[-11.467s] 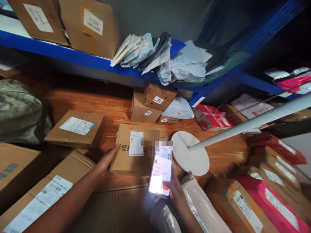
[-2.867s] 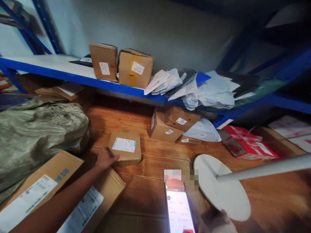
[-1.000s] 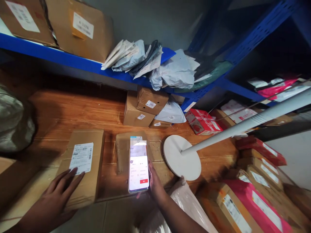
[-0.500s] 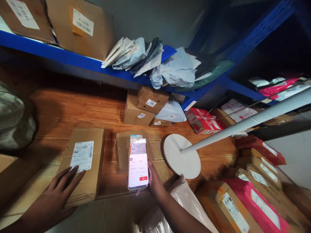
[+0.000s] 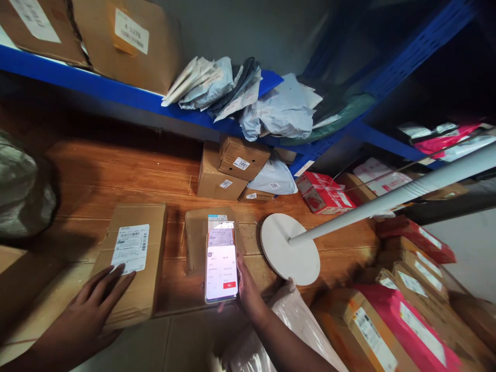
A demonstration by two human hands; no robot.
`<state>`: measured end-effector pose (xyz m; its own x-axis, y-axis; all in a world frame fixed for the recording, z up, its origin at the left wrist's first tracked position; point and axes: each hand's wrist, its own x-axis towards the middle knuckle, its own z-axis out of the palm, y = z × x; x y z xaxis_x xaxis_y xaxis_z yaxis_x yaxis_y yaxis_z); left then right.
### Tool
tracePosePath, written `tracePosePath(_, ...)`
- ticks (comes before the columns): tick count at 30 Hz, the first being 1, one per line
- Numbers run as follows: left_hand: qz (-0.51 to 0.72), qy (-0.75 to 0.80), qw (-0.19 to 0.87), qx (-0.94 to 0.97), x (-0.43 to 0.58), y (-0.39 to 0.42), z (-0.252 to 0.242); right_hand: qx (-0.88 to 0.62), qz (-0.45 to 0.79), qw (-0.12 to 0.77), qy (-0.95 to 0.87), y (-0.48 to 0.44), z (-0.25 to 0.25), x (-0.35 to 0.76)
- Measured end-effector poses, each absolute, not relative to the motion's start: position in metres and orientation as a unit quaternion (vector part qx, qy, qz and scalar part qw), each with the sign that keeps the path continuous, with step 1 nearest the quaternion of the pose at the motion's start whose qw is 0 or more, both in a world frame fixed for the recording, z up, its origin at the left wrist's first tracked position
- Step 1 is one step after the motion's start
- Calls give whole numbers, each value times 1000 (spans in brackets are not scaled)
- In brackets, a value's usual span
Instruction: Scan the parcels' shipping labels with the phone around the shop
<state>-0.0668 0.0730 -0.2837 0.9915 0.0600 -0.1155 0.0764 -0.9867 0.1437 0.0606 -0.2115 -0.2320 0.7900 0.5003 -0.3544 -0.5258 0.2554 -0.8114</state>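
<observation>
The phone [image 5: 221, 263] sits upright in the right hand [image 5: 248, 292], its lit screen facing the camera. The hand grips it along the right edge, fingers wrapped behind, and the forearm comes up from the lower middle of the view. The left hand [image 5: 87, 315] lies released and flat, fingers spread, on the near end of a long cardboard box [image 5: 149, 289]. Its fingertips touch the lower edge of the box's white label [image 5: 130, 249], and the left forearm enters from the lower left corner.

The things rest on a wooden floor [image 5: 116, 175] in a dim storage corner. A blue shelf [image 5: 116, 93] runs above and beyond both hands, carrying big cartons and a heap of grey mailers [image 5: 271, 108].

Below the shelf, beyond the right hand, small brown boxes [image 5: 228, 170] are stacked. Just to the right of that hand stands a white round base [image 5: 289, 248] with a pole [image 5: 406, 191] slanting away to the right. Red and brown parcels [image 5: 418, 330] pile up further right, and a clear plastic bag [image 5: 306, 325] lies under the right forearm. A grey-green sack [image 5: 19, 191] sits beyond the left hand.

The phone hangs over a smaller cardboard box [image 5: 196, 243] on the floor. That box is just beside the long box and to the right of the left hand. Whether the phone touches it cannot be told.
</observation>
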Motion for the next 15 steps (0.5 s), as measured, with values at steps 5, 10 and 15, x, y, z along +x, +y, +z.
tracePosePath(5, -51, 38, 94, 994, -67, 75, -286, -523, 327, 787, 18, -213, -236, 61)
tracePosePath(10, -51, 41, 101, 993, -66, 75, -285, -517, 316, 795, 20, -212, -236, 62)
tracePosePath(15, -49, 37, 82, 995, -66, 73, -283, -519, 315, 794, 9, -211, -234, 64)
